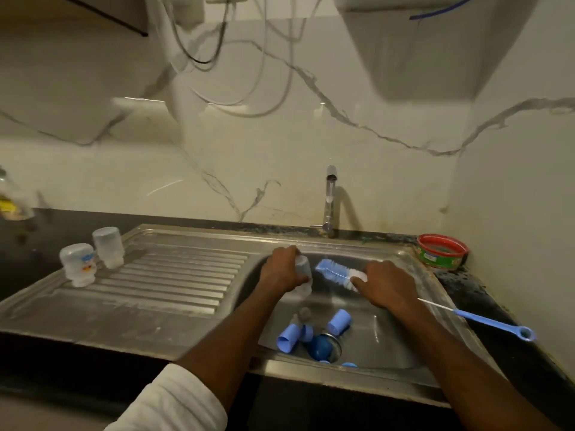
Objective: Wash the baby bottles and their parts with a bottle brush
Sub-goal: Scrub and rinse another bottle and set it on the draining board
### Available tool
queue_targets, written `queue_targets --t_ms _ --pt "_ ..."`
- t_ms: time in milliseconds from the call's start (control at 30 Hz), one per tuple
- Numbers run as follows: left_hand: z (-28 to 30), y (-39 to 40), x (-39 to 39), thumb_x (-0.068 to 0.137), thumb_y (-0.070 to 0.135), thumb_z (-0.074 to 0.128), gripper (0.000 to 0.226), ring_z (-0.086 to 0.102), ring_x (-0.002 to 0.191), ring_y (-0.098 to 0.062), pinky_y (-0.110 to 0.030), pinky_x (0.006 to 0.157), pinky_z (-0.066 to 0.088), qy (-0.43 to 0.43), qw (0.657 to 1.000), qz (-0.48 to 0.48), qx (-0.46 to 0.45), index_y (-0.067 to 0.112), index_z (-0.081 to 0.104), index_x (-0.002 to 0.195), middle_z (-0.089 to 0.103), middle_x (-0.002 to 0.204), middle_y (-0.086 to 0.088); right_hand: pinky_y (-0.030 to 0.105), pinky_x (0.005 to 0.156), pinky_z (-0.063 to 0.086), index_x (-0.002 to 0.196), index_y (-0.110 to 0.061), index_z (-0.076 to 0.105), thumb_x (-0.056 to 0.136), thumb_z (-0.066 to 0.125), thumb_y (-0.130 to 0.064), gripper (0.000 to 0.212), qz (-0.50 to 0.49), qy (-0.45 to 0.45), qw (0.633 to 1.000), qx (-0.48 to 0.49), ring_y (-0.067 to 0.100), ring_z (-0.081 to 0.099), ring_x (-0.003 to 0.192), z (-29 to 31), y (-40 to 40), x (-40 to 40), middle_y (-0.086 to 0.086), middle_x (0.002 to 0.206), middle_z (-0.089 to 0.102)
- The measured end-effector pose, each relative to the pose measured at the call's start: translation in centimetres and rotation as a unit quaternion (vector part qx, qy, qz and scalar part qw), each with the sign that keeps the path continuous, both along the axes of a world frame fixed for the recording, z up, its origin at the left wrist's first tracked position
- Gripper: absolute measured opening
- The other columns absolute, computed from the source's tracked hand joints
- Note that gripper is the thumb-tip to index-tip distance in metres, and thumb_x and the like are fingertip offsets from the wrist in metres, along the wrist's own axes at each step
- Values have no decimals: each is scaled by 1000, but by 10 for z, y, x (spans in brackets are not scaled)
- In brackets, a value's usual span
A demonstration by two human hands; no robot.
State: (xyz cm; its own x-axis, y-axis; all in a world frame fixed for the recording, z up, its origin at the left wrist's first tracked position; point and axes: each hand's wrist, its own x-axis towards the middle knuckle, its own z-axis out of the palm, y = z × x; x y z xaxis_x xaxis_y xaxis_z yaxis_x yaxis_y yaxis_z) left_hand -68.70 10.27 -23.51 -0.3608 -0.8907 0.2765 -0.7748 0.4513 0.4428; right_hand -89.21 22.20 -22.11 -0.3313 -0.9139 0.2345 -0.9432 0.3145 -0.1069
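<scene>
**Brush meets bottle: line it up before pushing in**

Over the sink basin [389, 343], the left hand [281, 270] is wrapped around a clear baby bottle [303, 272], held at about 11 o'clock from the drain. The right hand [387, 287] grips the bottle brush [337, 272] close to its bristles. The blue head points toward 9 o'clock, just beside the bottle but not inside it.

The mouth of the bottle cannot be made out clearly. It likely needs turning to face the bristles, then a straight, twisting push down to the base.

Blue caps [339, 321] and other parts lie at the basin floor around the drain, unwashed by the look of it. Two clear bottles [107, 247] stand inverted on the drainboard [174, 281] at 9 o'clock. A thin nipple brush [485, 320] rests on the rim at 3 o'clock.
</scene>
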Motion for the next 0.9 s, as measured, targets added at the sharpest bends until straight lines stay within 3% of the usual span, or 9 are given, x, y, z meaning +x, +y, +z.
queue_targets --t_ms 100,267,433,667,900 --pt "32 -2 27 73 51 83 69 54 123 -22 -41 98 46 -16 999 3 -40 29 55 133 57 134 -2 36 79 49 113 -28 67 95 51 -57 37 -5 -39 999 -35 23 64 98 17 -6 11 4 113 70" --pt "91 -25 104 71 63 80 71 58 116 -24 -40 93 51 -73 991 65 -92 27 59 128 64 123 -2 33 68 44 107 -23 69 92 53 -63 46 0 0 996 -84 29 67 93 57 -46 75 7 105 71" --pt "129 -61 193 72 64 78 71 52 121 -27 -45 97 40 -153 968 170 -99 26 58 129 62 123 -4 38 81 53 110 -24 66 93 53 -57 40 70 -57 993 -79 27 65 95 86 -102 167 6 109 69" --pt "134 -108 281 74 58 77 62 47 122 -28 -53 103 31 -261 916 295 -71 27 58 125 61 121 -2 29 71 42 109 -23 65 91 56 -37 24 153 -16 986 -69 22 66 97 79 -169 281 1 109 67" --pt "113 -154 317 76 68 72 67 46 123 -29 -56 106 30 -287 904 310 -74 26 56 127 61 123 -3 26 64 37 102 -23 66 89 60 -31 17 154 10 986 -59 18 67 89 59 -222 325 -4 98 67"
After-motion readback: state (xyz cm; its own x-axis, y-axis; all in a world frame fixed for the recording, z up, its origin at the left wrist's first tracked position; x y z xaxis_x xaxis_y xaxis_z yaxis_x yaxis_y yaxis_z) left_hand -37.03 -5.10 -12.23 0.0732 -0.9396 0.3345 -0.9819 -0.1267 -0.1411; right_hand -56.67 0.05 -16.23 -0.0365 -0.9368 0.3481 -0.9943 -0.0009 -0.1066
